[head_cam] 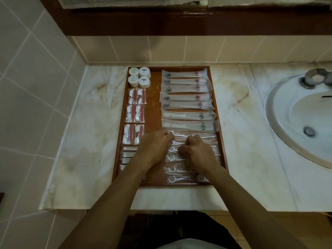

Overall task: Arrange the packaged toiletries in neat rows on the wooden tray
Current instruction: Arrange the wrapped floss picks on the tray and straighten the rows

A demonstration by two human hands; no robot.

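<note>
A wooden tray (154, 97) lies on the marble counter. Its right column holds several long white sachets (185, 87) in a row. Below them lie clear packets of dental floss picks (179, 170). My left hand (154, 146) and my right hand (197, 151) both rest on these floss packets with fingers curled onto them, and several packets are hidden under the hands. The left column holds round white soaps (139, 77), red-and-white cotton kits (135, 114) and cotton bud packs (126, 155).
A white sink (287, 112) with a metal tap (316, 78) sits to the right of the tray. A tiled wall rises on the left and behind. The counter's front edge (161, 198) runs just below the tray.
</note>
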